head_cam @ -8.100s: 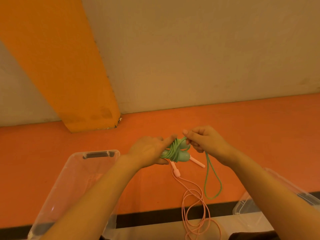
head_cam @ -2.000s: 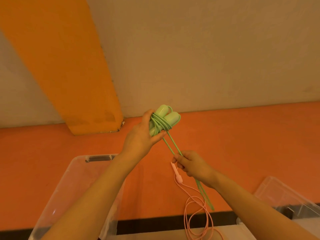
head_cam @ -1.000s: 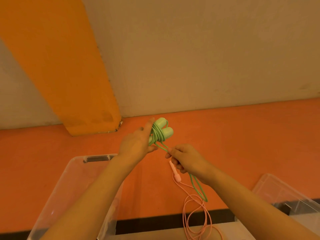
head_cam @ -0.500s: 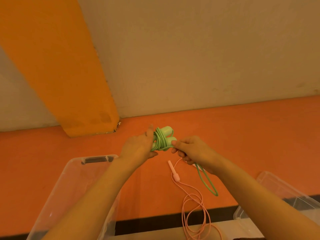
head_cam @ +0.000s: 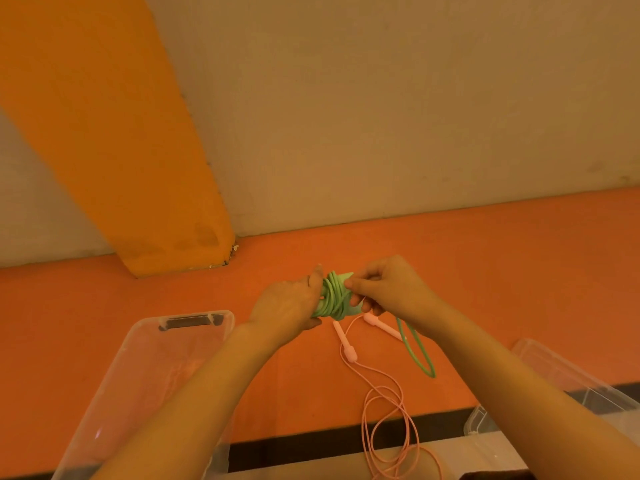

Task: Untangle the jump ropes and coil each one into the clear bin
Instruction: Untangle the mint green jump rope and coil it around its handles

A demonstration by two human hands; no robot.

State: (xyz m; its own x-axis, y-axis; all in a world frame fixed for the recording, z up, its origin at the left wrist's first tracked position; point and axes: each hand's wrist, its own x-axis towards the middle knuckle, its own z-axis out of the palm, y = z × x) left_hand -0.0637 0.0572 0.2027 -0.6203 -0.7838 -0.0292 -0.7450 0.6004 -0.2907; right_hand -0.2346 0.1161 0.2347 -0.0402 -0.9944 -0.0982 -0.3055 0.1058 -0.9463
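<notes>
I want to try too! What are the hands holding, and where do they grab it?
Both hold the green jump rope: the left hand grips its wound handles, the right hand pinches the cord.

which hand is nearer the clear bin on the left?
Left. The left hand holds the green jump rope just past the clear bin rim's far right corner; the right hand sits farther right, across the bundle.

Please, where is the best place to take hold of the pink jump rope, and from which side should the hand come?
Probably grip the pink jump rope at its handles: they are stiff and thicker than the cord, and lie free on the orange floor beyond the loose loops. Come from above, pinching across a handle's width.
</notes>
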